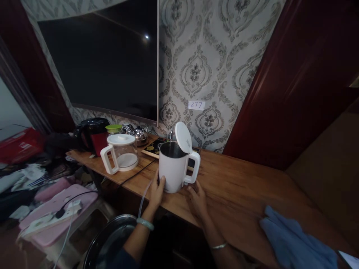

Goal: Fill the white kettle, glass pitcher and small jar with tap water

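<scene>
A white electric kettle (172, 172) stands upright near the front edge of the wooden table, its round lid (183, 136) raised and its metal inside showing. My left hand (157, 189) grips the lower left side of the kettle, thumb on its front. Just under the kettle's handle, my right hand (198, 196) is close to the base with thumb and fingers apart; whether a fingertip touches the kettle I cannot tell. A clear thin tube (142, 201) hangs down beside my left wrist.
On the wooden table (238, 186) are a glass pot with white lid (123, 153), a black-and-red kettle (97, 136), a dark patterned panel (153, 148) and a blue cloth (294, 239). A black basin (112, 239) sits below; a pink stool (58, 213) holds a power strip.
</scene>
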Demonstrator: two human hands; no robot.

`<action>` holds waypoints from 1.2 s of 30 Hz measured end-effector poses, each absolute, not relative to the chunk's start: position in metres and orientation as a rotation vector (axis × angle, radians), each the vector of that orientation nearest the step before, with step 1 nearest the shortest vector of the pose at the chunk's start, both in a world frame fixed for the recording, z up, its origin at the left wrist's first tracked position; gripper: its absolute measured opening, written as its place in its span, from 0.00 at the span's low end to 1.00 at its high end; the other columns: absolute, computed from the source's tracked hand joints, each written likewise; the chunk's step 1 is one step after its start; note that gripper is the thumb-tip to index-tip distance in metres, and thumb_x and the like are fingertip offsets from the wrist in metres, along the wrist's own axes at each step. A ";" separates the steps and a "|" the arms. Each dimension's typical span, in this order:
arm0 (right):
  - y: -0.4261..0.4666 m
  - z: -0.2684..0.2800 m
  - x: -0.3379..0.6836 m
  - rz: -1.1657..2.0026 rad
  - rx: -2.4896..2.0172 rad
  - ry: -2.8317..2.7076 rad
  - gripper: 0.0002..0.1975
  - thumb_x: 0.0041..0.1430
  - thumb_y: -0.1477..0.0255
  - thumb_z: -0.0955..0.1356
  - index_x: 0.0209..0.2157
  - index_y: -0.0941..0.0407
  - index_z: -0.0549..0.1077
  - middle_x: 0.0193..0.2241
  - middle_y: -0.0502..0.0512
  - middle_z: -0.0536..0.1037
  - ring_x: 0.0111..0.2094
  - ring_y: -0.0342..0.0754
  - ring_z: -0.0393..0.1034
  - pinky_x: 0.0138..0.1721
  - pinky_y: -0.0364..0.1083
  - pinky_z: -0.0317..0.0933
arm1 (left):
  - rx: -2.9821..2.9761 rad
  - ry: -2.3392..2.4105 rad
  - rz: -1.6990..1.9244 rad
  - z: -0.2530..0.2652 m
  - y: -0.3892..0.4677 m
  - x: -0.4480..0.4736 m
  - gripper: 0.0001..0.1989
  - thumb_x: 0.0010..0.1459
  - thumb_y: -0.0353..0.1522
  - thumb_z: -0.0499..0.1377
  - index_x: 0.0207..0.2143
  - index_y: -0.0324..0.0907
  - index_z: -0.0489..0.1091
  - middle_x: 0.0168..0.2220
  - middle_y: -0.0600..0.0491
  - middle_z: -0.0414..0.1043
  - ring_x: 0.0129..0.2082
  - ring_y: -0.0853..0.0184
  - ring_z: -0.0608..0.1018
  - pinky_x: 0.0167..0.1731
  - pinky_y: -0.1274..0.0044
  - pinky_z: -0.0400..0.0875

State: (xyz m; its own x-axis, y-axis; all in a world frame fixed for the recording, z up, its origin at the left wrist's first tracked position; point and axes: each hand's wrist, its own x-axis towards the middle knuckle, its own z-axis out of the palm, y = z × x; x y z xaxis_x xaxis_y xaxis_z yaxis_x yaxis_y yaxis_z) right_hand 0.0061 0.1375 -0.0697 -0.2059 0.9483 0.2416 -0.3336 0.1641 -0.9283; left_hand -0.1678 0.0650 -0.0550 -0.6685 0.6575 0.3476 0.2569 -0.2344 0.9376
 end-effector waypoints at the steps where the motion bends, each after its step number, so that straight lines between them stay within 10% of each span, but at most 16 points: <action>1: 0.137 -0.069 0.006 1.347 -0.704 -1.230 0.23 0.52 0.65 0.73 0.51 0.54 0.77 0.48 0.58 0.83 0.49 0.56 0.76 0.54 0.57 0.68 | 1.109 1.729 1.977 -0.054 0.065 -0.167 0.38 0.60 0.56 0.55 0.63 0.40 0.67 0.66 0.41 0.65 0.69 0.52 0.64 0.69 0.61 0.54; 13: 0.142 -0.077 0.004 1.263 -0.748 -1.222 0.24 0.50 0.68 0.70 0.51 0.55 0.75 0.43 0.56 0.83 0.43 0.52 0.76 0.50 0.53 0.67 | 1.159 1.713 1.953 -0.048 0.065 -0.164 0.39 0.61 0.57 0.54 0.65 0.41 0.64 0.68 0.43 0.63 0.69 0.54 0.64 0.69 0.64 0.54; 21: 0.144 -0.075 0.011 1.027 -0.893 -1.421 0.12 0.52 0.63 0.67 0.30 0.55 0.80 0.31 0.55 0.82 0.37 0.54 0.73 0.46 0.52 0.64 | 1.158 1.722 1.976 -0.050 0.067 -0.164 0.39 0.61 0.57 0.54 0.65 0.41 0.64 0.67 0.43 0.65 0.68 0.53 0.64 0.69 0.62 0.54; 36: 0.138 -0.073 0.008 0.859 -0.935 -1.596 0.17 0.53 0.72 0.63 0.38 0.55 0.83 0.39 0.57 0.84 0.41 0.54 0.76 0.48 0.52 0.67 | 1.147 1.742 1.971 -0.054 0.068 -0.164 0.41 0.61 0.58 0.54 0.66 0.41 0.62 0.69 0.42 0.61 0.69 0.53 0.63 0.69 0.61 0.55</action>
State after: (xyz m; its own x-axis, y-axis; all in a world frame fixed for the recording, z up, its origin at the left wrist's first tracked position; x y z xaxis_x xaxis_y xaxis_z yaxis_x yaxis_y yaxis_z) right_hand 0.0077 0.1378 -0.0730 -0.1463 0.8965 0.4182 0.1449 0.4376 -0.8874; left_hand -0.1637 0.0679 -0.0540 -0.6496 0.6607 0.3763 0.2923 -0.2398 0.9258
